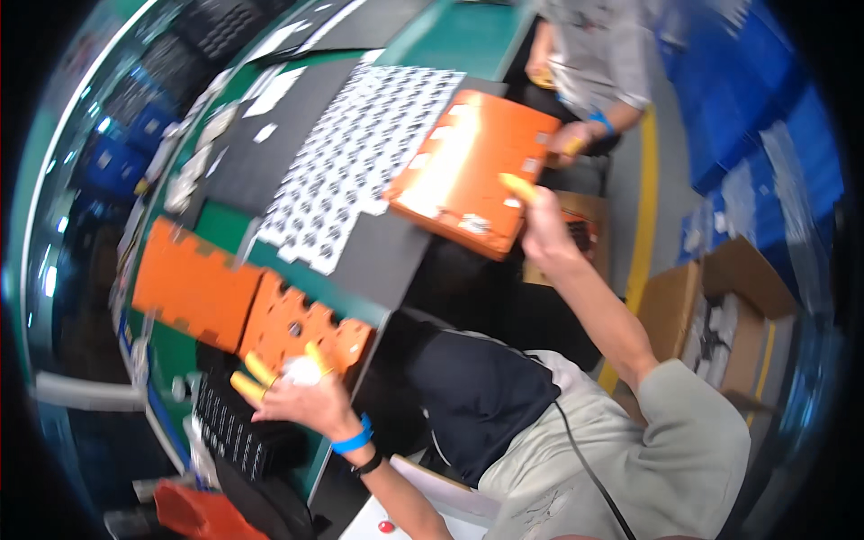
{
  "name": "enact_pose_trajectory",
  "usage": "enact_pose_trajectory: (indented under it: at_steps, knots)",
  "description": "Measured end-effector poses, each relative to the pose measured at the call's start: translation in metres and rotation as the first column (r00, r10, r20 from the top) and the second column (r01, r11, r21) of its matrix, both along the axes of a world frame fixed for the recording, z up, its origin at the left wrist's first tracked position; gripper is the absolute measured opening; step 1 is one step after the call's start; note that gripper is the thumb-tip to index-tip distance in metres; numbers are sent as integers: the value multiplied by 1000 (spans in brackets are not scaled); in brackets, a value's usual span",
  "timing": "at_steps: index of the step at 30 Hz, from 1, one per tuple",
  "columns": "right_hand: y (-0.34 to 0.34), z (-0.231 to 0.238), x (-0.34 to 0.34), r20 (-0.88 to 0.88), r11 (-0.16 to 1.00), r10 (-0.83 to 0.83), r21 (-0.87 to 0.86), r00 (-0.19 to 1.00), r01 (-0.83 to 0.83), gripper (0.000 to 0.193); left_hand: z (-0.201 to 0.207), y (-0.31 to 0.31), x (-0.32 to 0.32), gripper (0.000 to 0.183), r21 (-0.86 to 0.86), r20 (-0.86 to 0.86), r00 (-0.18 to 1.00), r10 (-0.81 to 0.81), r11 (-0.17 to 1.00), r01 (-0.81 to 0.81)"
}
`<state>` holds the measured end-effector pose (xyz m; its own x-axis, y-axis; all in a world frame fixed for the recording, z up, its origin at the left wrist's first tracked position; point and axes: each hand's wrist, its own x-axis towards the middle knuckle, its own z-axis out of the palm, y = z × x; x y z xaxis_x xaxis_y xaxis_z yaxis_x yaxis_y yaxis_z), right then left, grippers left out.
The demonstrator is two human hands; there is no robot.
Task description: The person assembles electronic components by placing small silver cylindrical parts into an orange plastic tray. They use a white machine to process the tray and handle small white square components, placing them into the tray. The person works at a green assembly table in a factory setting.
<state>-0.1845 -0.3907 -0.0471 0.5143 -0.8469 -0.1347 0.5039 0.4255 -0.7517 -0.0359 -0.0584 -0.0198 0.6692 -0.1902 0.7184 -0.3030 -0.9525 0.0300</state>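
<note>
Orange tray [468, 171], a flat notched board, sits just above the centre of the frame, tilted over the edge of the counter [450, 40]. The right hand [540, 225] closes its grip on the tray's lower right corner, while a co-worker's hand [569, 139] at the upper right holds the far edge. The left hand [292, 391], fingers spread and holding nothing, rests by the orange boards [243, 306] at the lower left. Judging by this, the handover is midway: both people grip the tray, and the boards remain on the counter.
</note>
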Motion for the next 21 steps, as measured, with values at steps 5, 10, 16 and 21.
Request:
enact_pose_trajectory:
  at_steps: [5,10,16,21]
  knots:
    - [44,38,-15,65,998,2,62,998,-6,34,1,5,5,72,-208,-27,990,-139,970,130]
    - [79,50,-29,-115,997,-80,-7,990,79,41,15,19,-3,70,-357,34,970,-243,903,238]
    - [103,50,-26,-2,902,10,-432,1000,-10,51,-1,22,-9,54,-381,238,911,-337,830,406]
    - [156,72,-6,-67,911,121,-390,990,-138,48,-28,22,-11,47,-337,326,881,-344,828,448]
